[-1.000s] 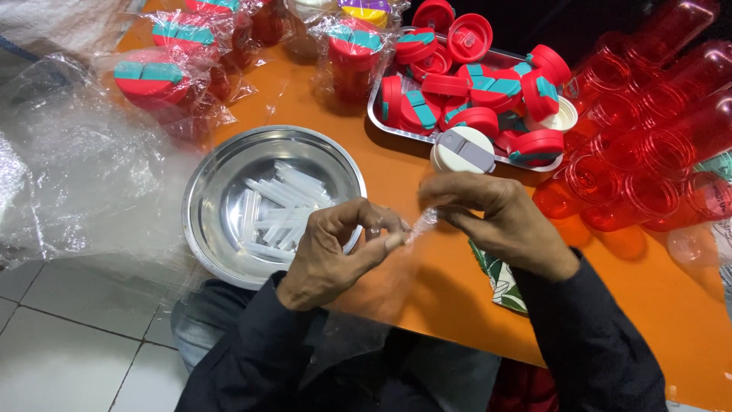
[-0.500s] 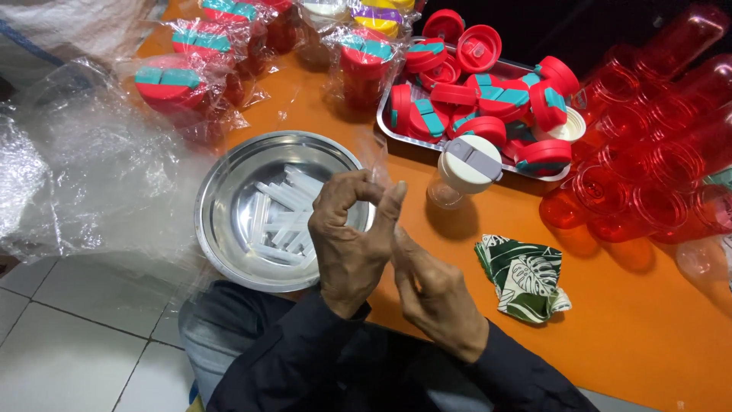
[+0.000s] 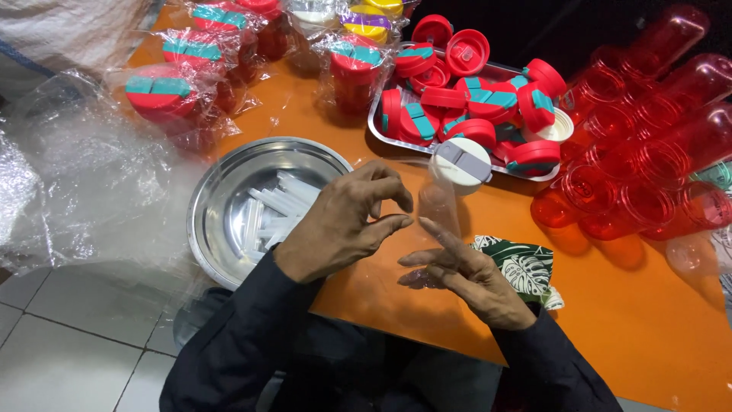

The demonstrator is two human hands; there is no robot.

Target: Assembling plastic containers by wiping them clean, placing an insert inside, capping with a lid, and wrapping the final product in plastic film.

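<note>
An orange table point(image 3: 633, 320) carried a steel bowl point(image 3: 221, 198) of clear straws, a metal tray point(image 3: 375, 126) of red lids, wrapped bottles point(image 3: 164, 95) at the back, red cups point(image 3: 648, 152) lying right, and a leaf-patterned cloth point(image 3: 526, 271).

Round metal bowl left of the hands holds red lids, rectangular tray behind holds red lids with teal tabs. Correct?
Not quite. In the head view the round metal bowl holds clear plastic straws, not red lids. The rest stands: the bowl sits left of the left hand and right hand, and the rectangular tray behind holds red lids with teal tabs.
</note>
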